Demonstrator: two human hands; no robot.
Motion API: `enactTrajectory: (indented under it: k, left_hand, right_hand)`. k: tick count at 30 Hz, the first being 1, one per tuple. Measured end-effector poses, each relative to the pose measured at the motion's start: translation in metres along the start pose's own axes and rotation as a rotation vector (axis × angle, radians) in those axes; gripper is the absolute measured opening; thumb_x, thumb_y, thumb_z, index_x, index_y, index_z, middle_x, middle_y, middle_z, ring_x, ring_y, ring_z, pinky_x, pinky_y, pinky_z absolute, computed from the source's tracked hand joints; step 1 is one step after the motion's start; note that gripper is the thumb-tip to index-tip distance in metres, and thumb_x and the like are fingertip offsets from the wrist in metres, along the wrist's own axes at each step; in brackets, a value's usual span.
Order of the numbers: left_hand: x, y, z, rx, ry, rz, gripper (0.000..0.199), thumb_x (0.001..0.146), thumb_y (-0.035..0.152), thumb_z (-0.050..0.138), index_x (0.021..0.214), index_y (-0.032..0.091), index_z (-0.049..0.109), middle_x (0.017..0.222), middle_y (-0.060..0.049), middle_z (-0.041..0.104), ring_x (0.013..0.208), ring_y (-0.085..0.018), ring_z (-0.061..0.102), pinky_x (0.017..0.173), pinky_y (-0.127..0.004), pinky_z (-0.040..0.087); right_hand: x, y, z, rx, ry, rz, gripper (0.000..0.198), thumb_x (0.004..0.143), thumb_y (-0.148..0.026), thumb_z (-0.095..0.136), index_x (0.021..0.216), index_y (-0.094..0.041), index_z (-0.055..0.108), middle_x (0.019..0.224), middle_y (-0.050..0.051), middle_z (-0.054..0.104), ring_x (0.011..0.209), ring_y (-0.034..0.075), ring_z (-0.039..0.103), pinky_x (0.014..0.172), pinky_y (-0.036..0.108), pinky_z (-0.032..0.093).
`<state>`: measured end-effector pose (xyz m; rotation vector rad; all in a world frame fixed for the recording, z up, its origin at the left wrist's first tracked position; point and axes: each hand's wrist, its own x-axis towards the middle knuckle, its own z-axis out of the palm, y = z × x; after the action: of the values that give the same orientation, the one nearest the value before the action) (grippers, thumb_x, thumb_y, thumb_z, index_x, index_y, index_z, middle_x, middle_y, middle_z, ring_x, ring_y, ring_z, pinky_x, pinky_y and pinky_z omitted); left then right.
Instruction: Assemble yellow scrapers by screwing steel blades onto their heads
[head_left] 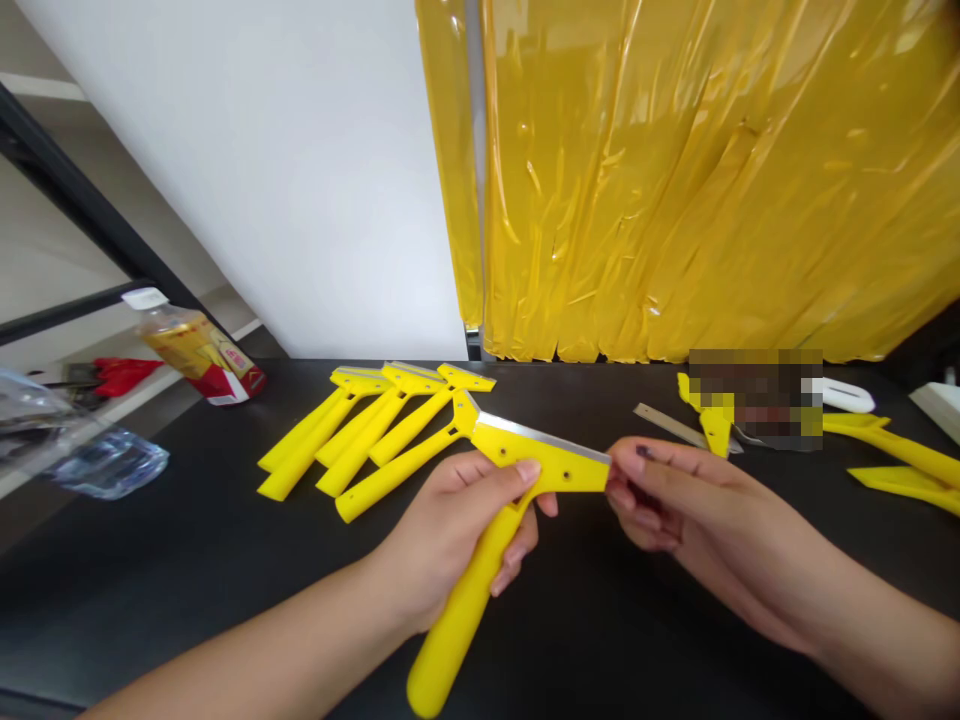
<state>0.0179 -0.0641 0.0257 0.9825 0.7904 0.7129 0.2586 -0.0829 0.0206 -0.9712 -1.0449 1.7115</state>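
My left hand (457, 525) is wrapped round a yellow scraper (544, 458), its thumb flat on the head just below the metal blade. The scraper's long handle slants down toward me, and the blade edge faces away. At the right end of the head, my right hand (705, 505) is closed in a pinch, fingertips at or touching the corner. A small dark spot shows by its thumb; I cannot make out whether something is held. Behind my left hand, several similar yellow scrapers (390, 425) lie side by side on the black table (225, 600).
A drink bottle (199, 350) stands tilted in view at the left, near crumpled clear plastic (112, 455) and a red-handled object (124, 377). To the right are a flat metal strip (664, 424), yellow scraper parts (900, 480) and a white oval object (847, 394). Yellow plastic sheeting (675, 180) hangs behind.
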Motion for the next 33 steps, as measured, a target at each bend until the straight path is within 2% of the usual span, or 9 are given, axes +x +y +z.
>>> enactTrajectory:
  k: [3, 5, 7, 11, 17, 20, 24, 33]
  left_hand:
    - [0.001, 0.002, -0.002, -0.053, 0.034, -0.011, 0.04, 0.105, 0.047, 0.063, 0.08, 0.015, 0.066, 0.052, 0.001, 0.053, 0.039, -0.007, 0.043, 0.04, -0.017, 0.035]
    - [0.002, 0.005, -0.004, -0.061, 0.051, 0.008, 0.04, 0.105, 0.046, 0.062, 0.08, 0.016, 0.065, 0.053, 0.001, 0.053, 0.04, -0.007, 0.042, 0.041, -0.017, 0.036]
    - [0.002, 0.008, -0.006, -0.052, 0.056, 0.023, 0.04, 0.106, 0.046, 0.06, 0.081, 0.016, 0.065, 0.053, 0.001, 0.052, 0.04, -0.007, 0.042, 0.041, -0.017, 0.035]
    - [0.001, 0.009, -0.005, -0.072, 0.052, 0.02, 0.039, 0.105, 0.046, 0.062, 0.08, 0.016, 0.064, 0.052, 0.002, 0.051, 0.04, -0.007, 0.04, 0.04, -0.016, 0.034]
    - [0.001, 0.007, 0.001, -0.148, 0.028, -0.011, 0.04, 0.106, 0.041, 0.062, 0.075, 0.016, 0.062, 0.051, 0.002, 0.051, 0.039, -0.007, 0.042, 0.039, -0.016, 0.036]
    - [0.002, 0.007, 0.001, -0.168, 0.027, -0.01, 0.039, 0.108, 0.039, 0.06, 0.075, 0.017, 0.061, 0.049, 0.003, 0.05, 0.037, -0.008, 0.039, 0.038, -0.017, 0.038]
    - [0.001, 0.006, -0.002, -0.175, 0.017, -0.038, 0.038, 0.108, 0.04, 0.061, 0.077, 0.017, 0.06, 0.047, 0.005, 0.046, 0.036, -0.006, 0.033, 0.037, -0.014, 0.032]
    - [0.004, 0.005, -0.004, -0.146, 0.027, -0.051, 0.039, 0.107, 0.043, 0.061, 0.077, 0.018, 0.06, 0.046, 0.005, 0.043, 0.038, -0.006, 0.032, 0.038, -0.015, 0.03]
  right_hand:
    - [0.003, -0.005, -0.011, -0.434, 0.164, -0.317, 0.036, 0.107, -0.055, 0.062, 0.099, -0.024, 0.078, 0.099, 0.005, 0.069, 0.084, 0.017, 0.06, 0.073, 0.03, 0.05]
    - [0.003, -0.008, -0.016, -0.787, 0.223, -0.521, 0.029, 0.11, -0.05, 0.059, 0.103, -0.028, 0.078, 0.098, 0.003, 0.071, 0.086, 0.018, 0.064, 0.075, 0.03, 0.051]
    - [0.002, -0.01, -0.018, -1.016, 0.203, -0.657, 0.017, 0.11, -0.039, 0.061, 0.105, -0.03, 0.074, 0.092, 0.0, 0.071, 0.082, 0.016, 0.065, 0.072, 0.028, 0.051]
    - [0.003, -0.005, -0.014, -1.128, 0.031, -0.821, 0.007, 0.109, -0.023, 0.063, 0.106, -0.026, 0.068, 0.092, 0.0, 0.072, 0.084, 0.015, 0.069, 0.074, 0.026, 0.055]
    - [0.01, 0.003, -0.01, -1.149, -0.063, -0.861, 0.009, 0.108, -0.016, 0.063, 0.11, -0.022, 0.069, 0.093, 0.003, 0.072, 0.085, 0.015, 0.068, 0.075, 0.026, 0.056]
    - [0.011, 0.004, -0.011, -1.155, -0.069, -0.859, 0.01, 0.108, -0.015, 0.063, 0.111, -0.022, 0.069, 0.093, 0.003, 0.072, 0.085, 0.015, 0.069, 0.075, 0.027, 0.057]
    - [0.01, 0.004, -0.011, -1.179, -0.07, -0.873, 0.009, 0.107, -0.015, 0.063, 0.111, -0.021, 0.069, 0.094, 0.004, 0.072, 0.086, 0.016, 0.069, 0.076, 0.027, 0.057]
    - [0.008, 0.0, -0.009, -1.195, -0.082, -0.869, 0.011, 0.107, -0.016, 0.063, 0.112, -0.024, 0.068, 0.094, 0.004, 0.072, 0.084, 0.018, 0.069, 0.074, 0.03, 0.058]
